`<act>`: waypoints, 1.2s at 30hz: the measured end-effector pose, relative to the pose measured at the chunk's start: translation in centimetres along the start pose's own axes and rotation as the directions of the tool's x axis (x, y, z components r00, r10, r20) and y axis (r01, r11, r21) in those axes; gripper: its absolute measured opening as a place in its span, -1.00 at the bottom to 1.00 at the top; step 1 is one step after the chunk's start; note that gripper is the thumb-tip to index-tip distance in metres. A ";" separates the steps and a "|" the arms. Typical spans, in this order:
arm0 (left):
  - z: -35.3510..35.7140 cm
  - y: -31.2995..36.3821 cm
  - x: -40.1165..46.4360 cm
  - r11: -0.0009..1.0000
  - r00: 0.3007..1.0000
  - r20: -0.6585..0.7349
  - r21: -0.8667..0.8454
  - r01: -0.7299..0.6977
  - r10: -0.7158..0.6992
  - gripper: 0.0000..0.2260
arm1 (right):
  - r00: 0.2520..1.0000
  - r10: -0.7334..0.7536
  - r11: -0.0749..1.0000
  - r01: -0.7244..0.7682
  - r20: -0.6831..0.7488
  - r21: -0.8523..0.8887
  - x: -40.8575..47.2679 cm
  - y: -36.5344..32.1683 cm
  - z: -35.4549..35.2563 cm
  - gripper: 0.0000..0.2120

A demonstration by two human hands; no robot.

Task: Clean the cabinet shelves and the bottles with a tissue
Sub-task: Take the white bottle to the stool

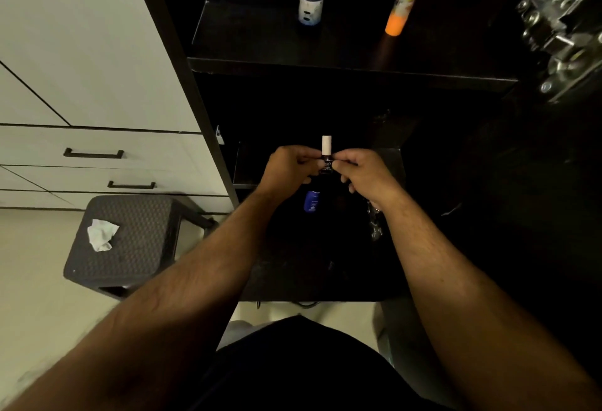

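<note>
The room was dim. Pale drawers point(97, 149) with dark handles point(93, 153) stood at the left, above a pale floor point(29, 264). A dark woven stool point(130, 241) sat before them. A metal hinge point(557, 35) gleamed at the upper right.

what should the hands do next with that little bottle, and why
Probably set the small bottle down on the lower shelf and fetch the tissue. Both the left hand and right hand pinch the bottle, while the tissue lies on the stool.
</note>
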State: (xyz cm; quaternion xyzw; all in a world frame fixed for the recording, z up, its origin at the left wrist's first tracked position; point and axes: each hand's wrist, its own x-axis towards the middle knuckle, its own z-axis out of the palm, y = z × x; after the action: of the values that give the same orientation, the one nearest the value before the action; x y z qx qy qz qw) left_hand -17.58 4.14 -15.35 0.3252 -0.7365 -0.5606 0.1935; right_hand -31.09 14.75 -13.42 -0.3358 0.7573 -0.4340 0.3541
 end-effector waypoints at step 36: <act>-26.8 -11.2 -28.6 0.933 0.897 -0.259 -0.145 0.330 -0.358 -0.77 | 0.914 -0.035 0.999 0.022 0.404 0.035 -14.5 -8.4 34.6 -0.84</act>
State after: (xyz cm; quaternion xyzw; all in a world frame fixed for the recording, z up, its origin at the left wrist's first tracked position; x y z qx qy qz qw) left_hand 23.21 3.52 -15.80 0.5168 -0.6041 -0.5693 0.2095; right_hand 6.89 8.73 -15.25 -0.4240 0.6561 -0.3716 0.5017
